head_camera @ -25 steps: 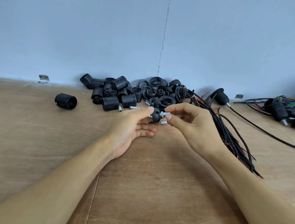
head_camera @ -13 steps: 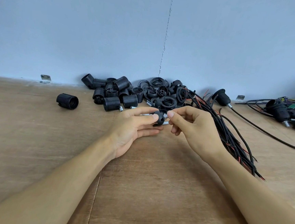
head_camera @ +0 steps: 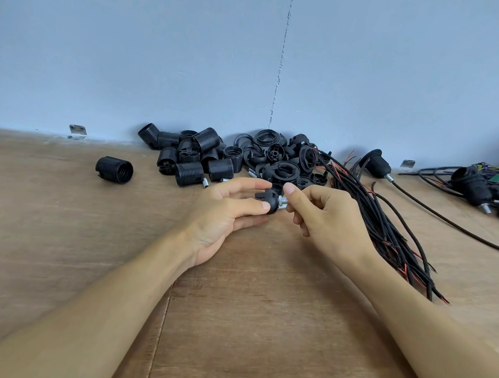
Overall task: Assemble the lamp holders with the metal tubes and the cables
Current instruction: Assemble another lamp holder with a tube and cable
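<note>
From the head view, both hands meet over the middle of the wooden table (head_camera: pixel 58 217), just in front of the parts heaped against the far wall. The left hand (head_camera: pixel 225 214) pinches a small black lamp holder cap (head_camera: pixel 269 202) between thumb and forefinger, its other fingers (head_camera: pixel 248 220) loosely stretched beneath. The right hand (head_camera: pixel 323 222) pinches a short metal tube (head_camera: pixel 283 205) that touches the cap's right side. The tube's long axis lies left to right, pointing into the cap, so the next move looks like pushing or screwing it further in from the right; how far it is already seated cannot be told. The bundle of cables (head_camera: pixel 375 221) lies just right of the right hand, running from far to near, which makes that hand the nearer one for picking up a cable. Beyond the hands sit a pile of ribbed holder bodies (head_camera: pixel 190 156) and a pile of caps and rings (head_camera: pixel 284 161). One ribbed body (head_camera: pixel 114 170) lies apart at the left, and finished holders (head_camera: pixel 483 188) lie at the far right.
</note>
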A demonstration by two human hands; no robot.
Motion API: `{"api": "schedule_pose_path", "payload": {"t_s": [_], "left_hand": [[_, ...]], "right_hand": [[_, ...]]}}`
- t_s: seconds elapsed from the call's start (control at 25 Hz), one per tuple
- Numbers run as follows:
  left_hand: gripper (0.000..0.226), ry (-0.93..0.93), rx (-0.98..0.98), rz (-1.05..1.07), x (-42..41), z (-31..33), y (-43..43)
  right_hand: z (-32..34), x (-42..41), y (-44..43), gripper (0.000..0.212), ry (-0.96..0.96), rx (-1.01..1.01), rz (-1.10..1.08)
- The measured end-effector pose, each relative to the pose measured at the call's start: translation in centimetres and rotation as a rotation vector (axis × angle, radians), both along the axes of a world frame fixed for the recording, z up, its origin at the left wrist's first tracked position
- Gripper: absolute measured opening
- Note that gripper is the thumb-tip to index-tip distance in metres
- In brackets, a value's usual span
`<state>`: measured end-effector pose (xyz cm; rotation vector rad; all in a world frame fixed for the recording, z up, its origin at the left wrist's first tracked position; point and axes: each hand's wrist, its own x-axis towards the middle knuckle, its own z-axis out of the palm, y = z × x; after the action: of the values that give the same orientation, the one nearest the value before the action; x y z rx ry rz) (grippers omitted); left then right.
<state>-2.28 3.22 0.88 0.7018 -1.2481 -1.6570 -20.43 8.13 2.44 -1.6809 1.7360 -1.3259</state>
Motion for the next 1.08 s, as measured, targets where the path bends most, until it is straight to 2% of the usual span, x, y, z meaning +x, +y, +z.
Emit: {"api": "schedule_pose_path", "payload": {"t_s": [0.16, 0.24, 0.4, 0.52, 0.64, 0.72, 0.88, 1.0, 1.08], "left_hand": [[0.032, -0.006, -0.007, -0.008, 0.06, 0.01, -0.03], [0.032, -0.005, -0.012, -0.016, 0.06, 0.02, -0.02], [0.032, -0.027, -0.024, -0.005, -0.05, 0.05, 0.05], [0.032, -0.029, -0.019, 0.018, -0.15, 0.08, 0.13], [0.031, -0.003, 0.000, 0.037, -0.12, 0.13, 0.14], [0.030, 0.012, 0.010, 0.034, -0.07, 0.15, 0.16], [0.031, 0.013, 0.022, 0.049, -0.02, 0.22, 0.22], [0.032, -0.021, -0.004, 0.049, -0.08, 0.26, 0.34], [0.033, -0.042, -0.019, 0.038, -0.07, 0.28, 0.40]], "right_hand": [[-0.04, 0.13, 0.00, 0.054, 0.037, 0.029, -0.008], [-0.16, 0.25, -0.05, 0.050, 0.027, 0.033, -0.025], [-0.01, 0.64, -0.05, 0.025, -0.232, 0.008, 0.078], [0.26, 0.58, 0.08, 0.023, -0.386, 0.013, 0.165], [0.50, 0.23, 0.20, 0.016, -0.453, 0.018, 0.219], [0.52, 0.10, 0.18, 0.007, -0.461, 0.010, 0.239], [0.30, 0.34, 0.10, 0.008, -0.404, 0.019, 0.218], [0.21, 0.39, 0.10, 0.020, -0.311, 0.031, 0.160], [0.14, 0.29, 0.08, 0.034, -0.159, 0.044, 0.091]]}}
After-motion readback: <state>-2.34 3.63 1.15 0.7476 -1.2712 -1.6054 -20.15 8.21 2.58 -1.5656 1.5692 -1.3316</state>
